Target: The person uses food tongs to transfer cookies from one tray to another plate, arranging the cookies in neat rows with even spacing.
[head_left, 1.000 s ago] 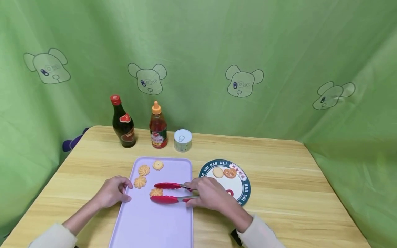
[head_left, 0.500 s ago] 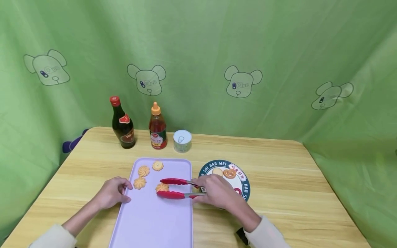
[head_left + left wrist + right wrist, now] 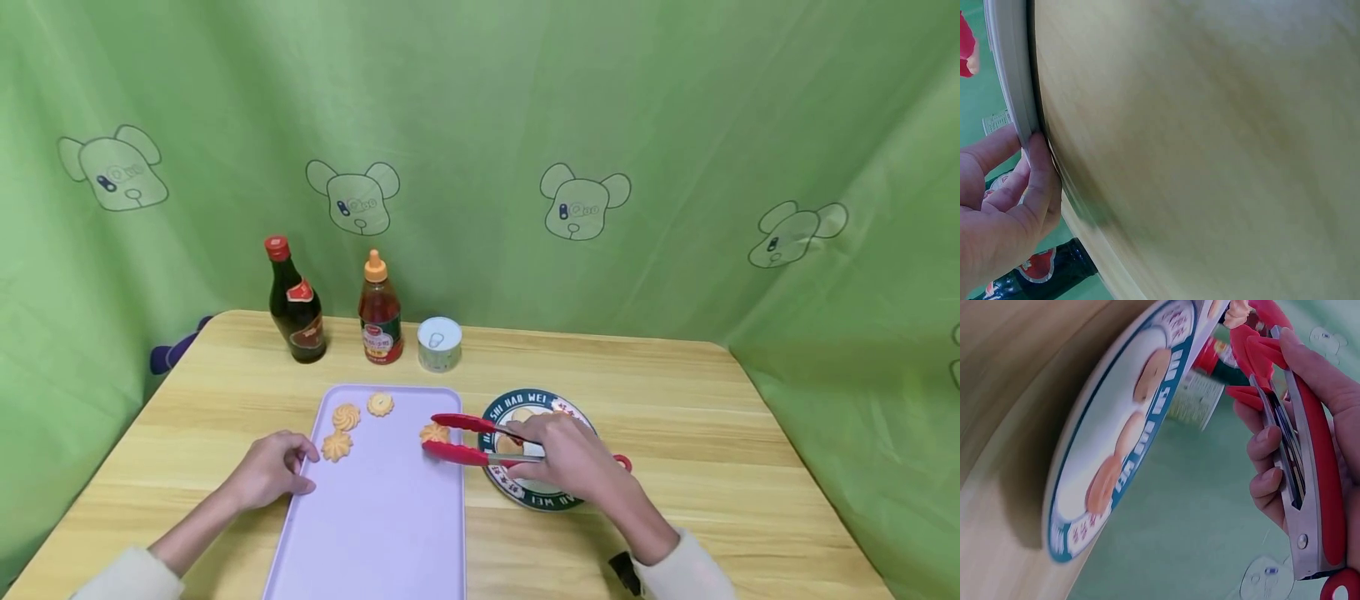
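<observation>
My left hand [image 3: 272, 469] pinches the left rim of the lilac tray [image 3: 375, 533]; in the left wrist view the thumb and fingers [image 3: 1013, 194] hold its edge. My right hand [image 3: 573, 454] grips red-tipped metal tongs [image 3: 459, 452], also seen in the right wrist view with the handle [image 3: 1319, 469] along the palm. A ridged cookie [image 3: 434, 433] sits between the tong tips, over the tray's right side. Three other cookies lie at the tray's upper left: a swirled one [image 3: 347, 417], a star-shaped one [image 3: 337, 445] and a small round one [image 3: 380, 404].
Right of the tray stands a round plate [image 3: 546, 502] with a green-blue rim, bearing several cookies, partly hidden by the right hand. Behind the tray are a dark bottle [image 3: 297, 312], a sauce bottle [image 3: 381, 321] and a can [image 3: 439, 345]. A green curtain hangs behind the table.
The right hand and tongs have moved right and slightly away from me, carrying the ridged cookie from the tray's middle to its right side. The left hand has stayed at the rim.
</observation>
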Demonstrator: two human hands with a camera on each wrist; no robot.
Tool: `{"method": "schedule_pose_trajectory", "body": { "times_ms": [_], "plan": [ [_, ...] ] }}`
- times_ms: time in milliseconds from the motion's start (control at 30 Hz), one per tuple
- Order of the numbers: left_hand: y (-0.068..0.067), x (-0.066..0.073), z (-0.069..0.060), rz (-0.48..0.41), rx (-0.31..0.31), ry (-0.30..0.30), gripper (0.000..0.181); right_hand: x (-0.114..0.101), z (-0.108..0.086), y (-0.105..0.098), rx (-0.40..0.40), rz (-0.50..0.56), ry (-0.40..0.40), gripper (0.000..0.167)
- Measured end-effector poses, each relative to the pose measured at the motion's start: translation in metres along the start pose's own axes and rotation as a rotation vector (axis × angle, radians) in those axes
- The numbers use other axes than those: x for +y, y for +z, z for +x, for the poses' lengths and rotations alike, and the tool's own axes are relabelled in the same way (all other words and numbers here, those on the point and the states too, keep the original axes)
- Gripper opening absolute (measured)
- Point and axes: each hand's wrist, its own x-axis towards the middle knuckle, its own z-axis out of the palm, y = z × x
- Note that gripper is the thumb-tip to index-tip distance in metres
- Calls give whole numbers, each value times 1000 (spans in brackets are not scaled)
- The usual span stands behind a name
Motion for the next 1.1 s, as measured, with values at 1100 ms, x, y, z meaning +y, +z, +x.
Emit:
{"method": "schedule_pose_trajectory", "body": {
  "times_ms": [1100],
  "plan": [
    [1, -1, 0, 10, 9, 21, 30, 87, -72, -28, 119, -60, 131, 57]
  ]
}}
